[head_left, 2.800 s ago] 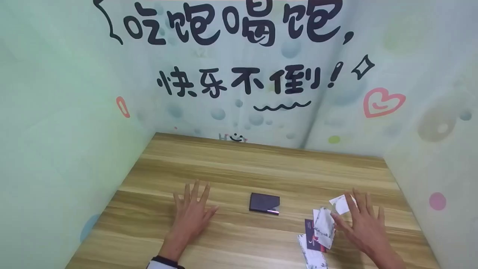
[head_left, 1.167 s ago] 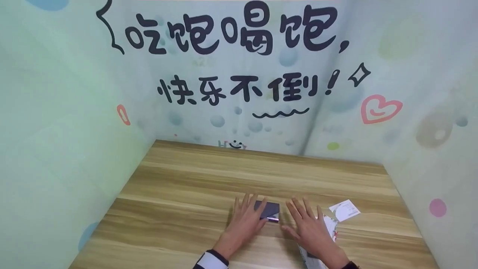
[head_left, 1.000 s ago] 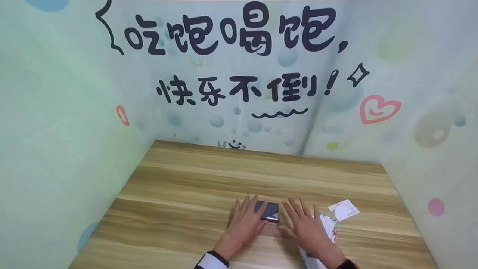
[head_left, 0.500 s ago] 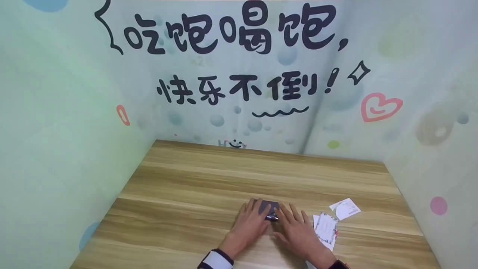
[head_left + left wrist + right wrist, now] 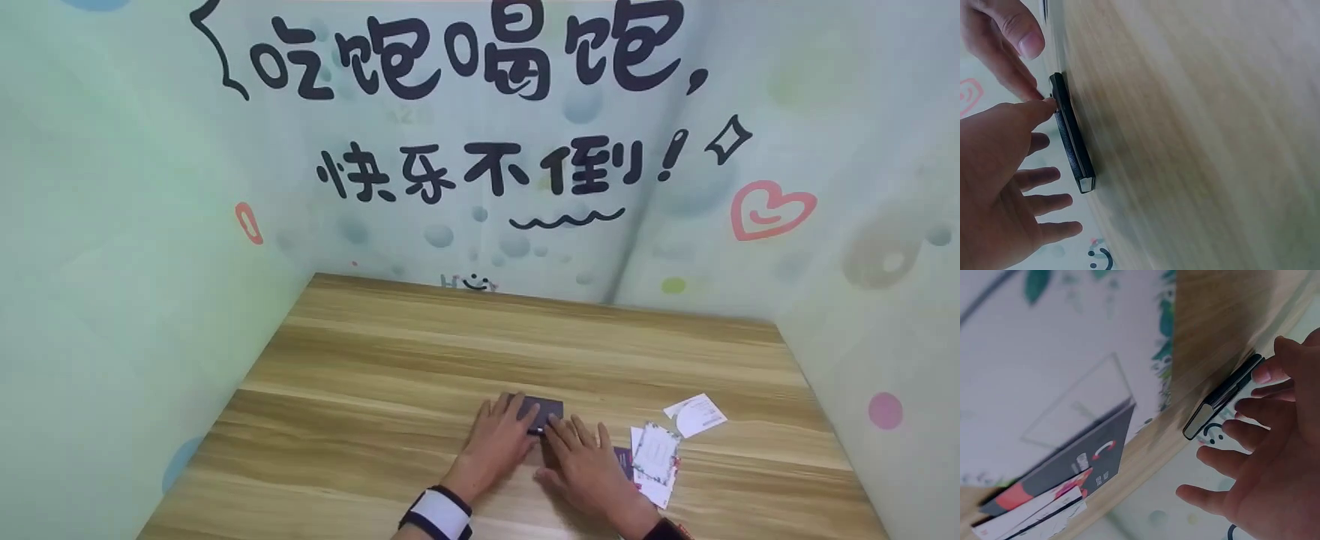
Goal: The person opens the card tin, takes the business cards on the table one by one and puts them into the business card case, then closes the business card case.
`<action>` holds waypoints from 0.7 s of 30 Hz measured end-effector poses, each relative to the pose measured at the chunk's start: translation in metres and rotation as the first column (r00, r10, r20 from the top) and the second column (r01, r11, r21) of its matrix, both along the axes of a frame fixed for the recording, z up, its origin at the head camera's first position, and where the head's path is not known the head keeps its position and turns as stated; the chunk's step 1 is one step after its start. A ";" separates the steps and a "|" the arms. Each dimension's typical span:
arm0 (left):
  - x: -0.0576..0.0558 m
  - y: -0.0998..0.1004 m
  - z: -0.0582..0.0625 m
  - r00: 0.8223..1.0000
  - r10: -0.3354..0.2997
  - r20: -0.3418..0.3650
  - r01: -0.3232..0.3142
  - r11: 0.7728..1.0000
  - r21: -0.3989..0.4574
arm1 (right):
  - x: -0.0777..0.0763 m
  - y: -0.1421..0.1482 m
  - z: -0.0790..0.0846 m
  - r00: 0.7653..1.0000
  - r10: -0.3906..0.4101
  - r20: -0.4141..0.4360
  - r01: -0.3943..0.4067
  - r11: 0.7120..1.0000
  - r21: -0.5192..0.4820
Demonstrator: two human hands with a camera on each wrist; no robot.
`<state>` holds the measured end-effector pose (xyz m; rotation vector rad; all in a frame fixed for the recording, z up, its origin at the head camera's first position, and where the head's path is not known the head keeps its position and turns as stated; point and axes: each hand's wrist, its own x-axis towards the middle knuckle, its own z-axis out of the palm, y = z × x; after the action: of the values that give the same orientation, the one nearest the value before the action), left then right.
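A flat, dark card case [image 5: 550, 409] lies on the wooden table in front of me. My left hand [image 5: 499, 439] lies over its left part with fingers spread, and in the left wrist view its thumb [image 5: 1044, 108] touches the case's near edge. From the right, my right hand [image 5: 589, 461] reaches in, its index fingertip at the case's front right corner and its other fingers extended. Seen side-on in the right wrist view, the case [image 5: 1221, 396] looks thin and flat. Fingers hide its front edge in the head view.
Right of my right hand lie overlapping cards: a white one with a leafy border [image 5: 656, 454] over a dark card [image 5: 623, 461] and others. A separate white card [image 5: 697, 415] lies beyond them. Printed fabric walls [image 5: 480, 247] enclose the table at the back and sides.
Both hands have come in from the sides to the card case. The right hand has slid left off the cards, which show again, and its fingertips have reached the case's front corner.
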<state>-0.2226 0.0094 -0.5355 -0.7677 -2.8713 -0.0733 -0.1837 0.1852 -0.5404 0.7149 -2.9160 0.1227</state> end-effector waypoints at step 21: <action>-0.014 0.004 -0.002 0.992 -0.054 -0.113 0.048 0.997 -0.060 | -0.002 0.001 0.006 0.992 0.051 0.112 -0.050 0.999 -0.012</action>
<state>-0.2365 0.0133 -0.5377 -0.8279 -2.7566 0.0456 -0.1860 0.1857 -0.5342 0.8056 -3.0021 0.1875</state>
